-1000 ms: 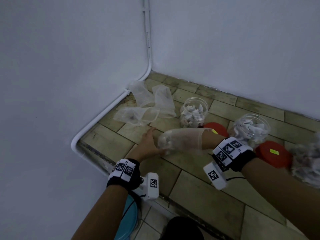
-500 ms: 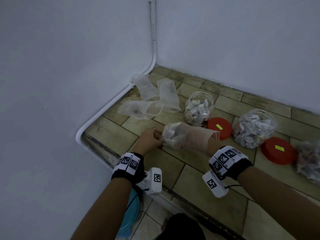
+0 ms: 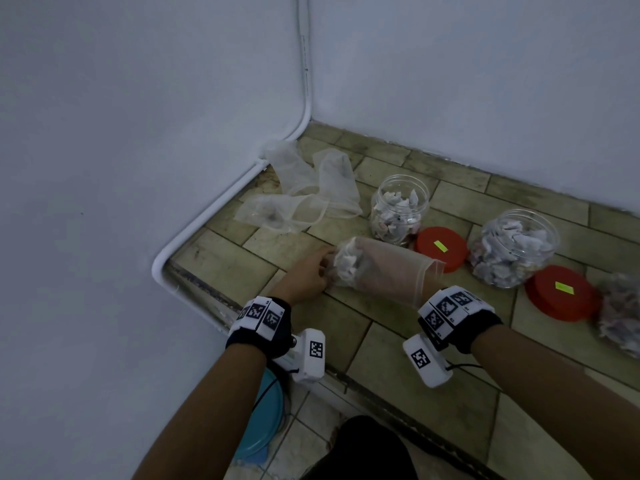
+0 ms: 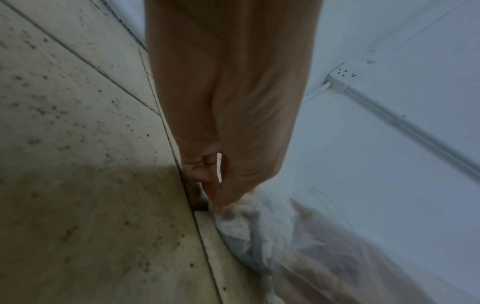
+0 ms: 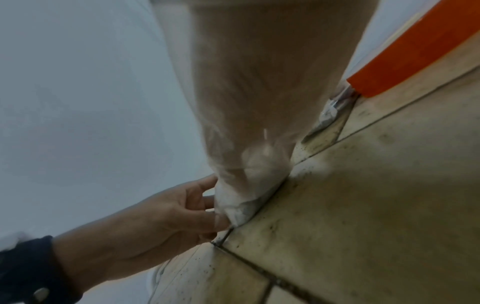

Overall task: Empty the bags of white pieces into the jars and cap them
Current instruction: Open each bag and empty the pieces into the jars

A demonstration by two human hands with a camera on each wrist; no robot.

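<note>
A translucent mesh bag (image 3: 415,271) lies low over the tiled ledge (image 3: 433,368), pulled over my right hand (image 3: 367,270) like a sleeve. White pieces (image 3: 346,263) bunch in its closed end. My left hand (image 3: 308,275) pinches that end; the left wrist view shows the left-hand fingertips (image 4: 215,197) on the bag (image 4: 272,236). Through the mesh (image 5: 254,102) my right fingers are blurred and their grip is unclear. Two open clear jars (image 3: 398,209) (image 3: 512,245) hold white pieces. A red lid (image 3: 441,247) (image 3: 561,292) lies beside each.
Three empty mesh bags (image 3: 304,195) lie in the corner by the white pipe (image 3: 214,216). Another full bag (image 3: 620,313) sits at the right edge. The ledge drops off towards me, with a teal basin (image 3: 263,424) on the floor below.
My left hand went from open fingers beside the bag's end to pinching it. The bag and right hand came down nearer the ledge.
</note>
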